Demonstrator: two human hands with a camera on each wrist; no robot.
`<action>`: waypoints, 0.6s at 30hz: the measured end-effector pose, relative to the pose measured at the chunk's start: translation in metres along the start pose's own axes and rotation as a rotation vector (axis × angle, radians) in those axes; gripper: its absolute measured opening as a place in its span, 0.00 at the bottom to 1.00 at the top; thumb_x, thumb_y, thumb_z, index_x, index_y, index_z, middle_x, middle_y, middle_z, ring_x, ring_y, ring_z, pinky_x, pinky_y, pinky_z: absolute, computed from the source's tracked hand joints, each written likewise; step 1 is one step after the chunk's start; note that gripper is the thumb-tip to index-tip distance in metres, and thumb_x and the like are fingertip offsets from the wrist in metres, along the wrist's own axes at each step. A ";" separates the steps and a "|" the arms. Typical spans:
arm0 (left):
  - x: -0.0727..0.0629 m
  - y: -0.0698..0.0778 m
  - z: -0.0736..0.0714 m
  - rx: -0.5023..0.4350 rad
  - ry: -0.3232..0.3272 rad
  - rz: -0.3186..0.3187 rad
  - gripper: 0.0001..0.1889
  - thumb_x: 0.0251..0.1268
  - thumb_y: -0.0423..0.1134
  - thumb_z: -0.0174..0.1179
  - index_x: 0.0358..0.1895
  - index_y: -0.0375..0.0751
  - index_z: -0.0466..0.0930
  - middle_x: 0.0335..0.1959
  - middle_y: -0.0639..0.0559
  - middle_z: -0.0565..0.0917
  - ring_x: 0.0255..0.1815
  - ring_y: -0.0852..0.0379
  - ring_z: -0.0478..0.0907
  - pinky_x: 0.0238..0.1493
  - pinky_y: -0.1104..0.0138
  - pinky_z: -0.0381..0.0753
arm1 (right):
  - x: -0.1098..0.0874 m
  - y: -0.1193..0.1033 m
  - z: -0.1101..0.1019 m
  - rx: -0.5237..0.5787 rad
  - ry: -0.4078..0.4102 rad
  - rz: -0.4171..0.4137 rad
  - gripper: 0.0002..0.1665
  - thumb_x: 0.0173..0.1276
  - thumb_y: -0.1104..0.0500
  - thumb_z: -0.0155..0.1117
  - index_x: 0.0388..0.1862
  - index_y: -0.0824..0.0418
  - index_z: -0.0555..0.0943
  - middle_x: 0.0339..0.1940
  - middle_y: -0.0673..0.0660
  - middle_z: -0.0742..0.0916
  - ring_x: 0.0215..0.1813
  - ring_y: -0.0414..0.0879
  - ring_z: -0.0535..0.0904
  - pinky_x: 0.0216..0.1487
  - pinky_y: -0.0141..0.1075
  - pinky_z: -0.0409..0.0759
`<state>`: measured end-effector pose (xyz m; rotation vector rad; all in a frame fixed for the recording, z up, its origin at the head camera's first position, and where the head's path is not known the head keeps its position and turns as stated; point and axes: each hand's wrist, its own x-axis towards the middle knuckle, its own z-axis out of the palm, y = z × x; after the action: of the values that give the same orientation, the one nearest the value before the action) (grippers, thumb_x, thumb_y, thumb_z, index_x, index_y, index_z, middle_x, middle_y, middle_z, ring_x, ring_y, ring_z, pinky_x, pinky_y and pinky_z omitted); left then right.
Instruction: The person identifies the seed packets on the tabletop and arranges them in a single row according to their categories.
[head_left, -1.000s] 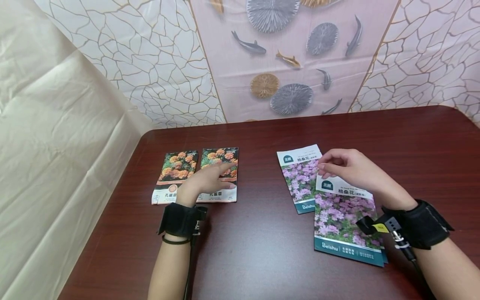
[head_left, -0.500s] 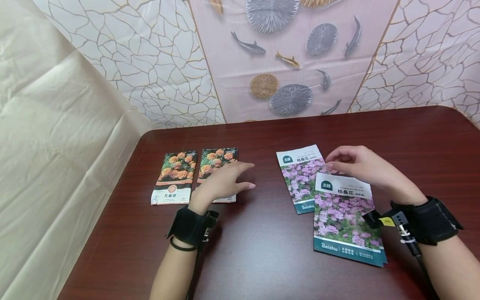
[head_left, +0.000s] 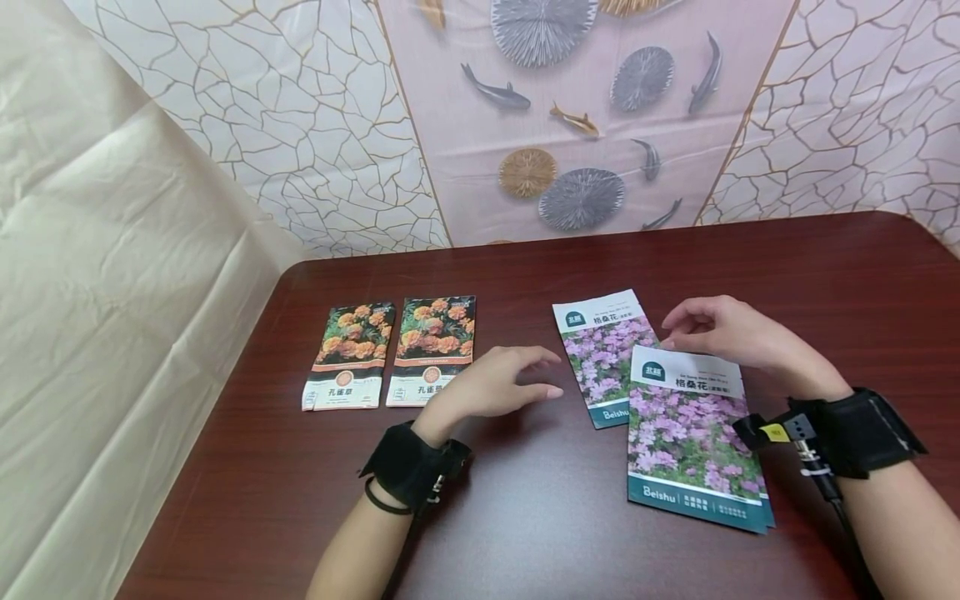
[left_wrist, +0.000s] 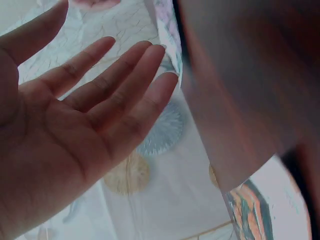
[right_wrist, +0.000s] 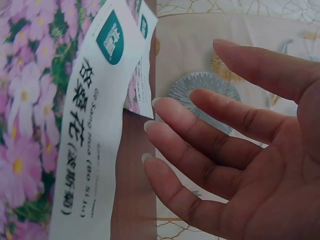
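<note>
My left hand (head_left: 491, 383) hovers over the table between two groups of seed packets, fingers loosely extended and holding nothing. Behind it lie two marigold seed packets, a left one (head_left: 351, 354) and a right one (head_left: 435, 333), side by side with orange flowers on them. My right hand (head_left: 723, 329), relaxed with slightly bent fingers, is just above the top edge of the nearer pink-flower seed packet (head_left: 693, 442). This packet overlaps the corner of a farther pink-flower packet (head_left: 600, 358), and another edge shows beneath it. In the right wrist view nothing is between the fingers (right_wrist: 195, 145).
The dark red wooden table (head_left: 510, 517) has rounded far corners. A patterned cloth (head_left: 570, 125) hangs behind it, and a cream cloth (head_left: 127, 292) hangs at the left. Black bands with cameras and cables sit on both wrists.
My left hand has moved right and nearer, off the marigold packets, uncovering them. My right hand has shifted slightly right. The packets stay in place.
</note>
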<state>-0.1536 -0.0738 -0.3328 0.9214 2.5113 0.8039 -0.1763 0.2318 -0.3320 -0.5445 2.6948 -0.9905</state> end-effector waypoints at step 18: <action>0.004 0.025 0.039 0.341 -0.345 0.088 0.31 0.67 0.55 0.46 0.72 0.56 0.49 0.72 0.57 0.48 0.72 0.58 0.40 0.67 0.49 0.44 | -0.006 -0.022 0.012 -0.124 -0.212 -0.224 0.24 0.65 0.55 0.60 0.54 0.68 0.75 0.50 0.62 0.81 0.51 0.55 0.77 0.47 0.49 0.76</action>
<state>-0.1253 -0.0406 -0.3480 1.1726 2.3468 0.2103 -0.1615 0.2114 -0.3258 -0.9366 2.5561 -0.7687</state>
